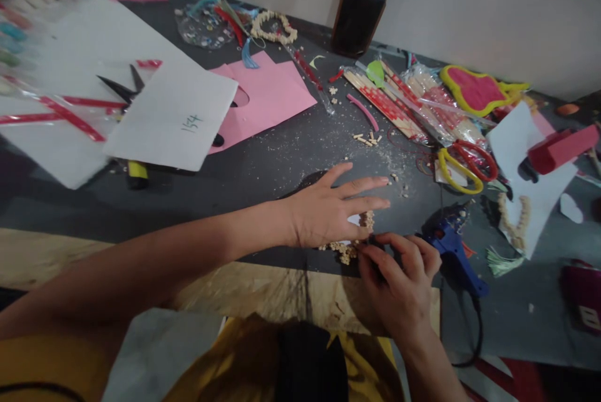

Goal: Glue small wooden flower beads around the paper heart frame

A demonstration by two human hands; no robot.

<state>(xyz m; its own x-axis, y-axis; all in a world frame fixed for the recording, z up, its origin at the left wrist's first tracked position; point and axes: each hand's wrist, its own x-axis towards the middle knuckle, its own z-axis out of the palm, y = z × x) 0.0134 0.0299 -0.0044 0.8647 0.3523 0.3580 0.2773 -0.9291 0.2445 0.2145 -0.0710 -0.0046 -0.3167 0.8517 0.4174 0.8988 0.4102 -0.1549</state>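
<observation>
Nearest, yellow clothing (220,364) is seen below the board (211,292). Beyond it, on the dark table (248,183), lies the beaded piece (346,253), partly covered by the left hand (323,214), which is spread palm down. Its right side is met by the bunched fingertips of the right hand (404,277); whether a bead is grasped cannot be told. Fine edge work is judged to be under way; for any next move, 1 steadying hand and precise fingertips are called for. The glue gun (453,252) lies to the right.
</observation>
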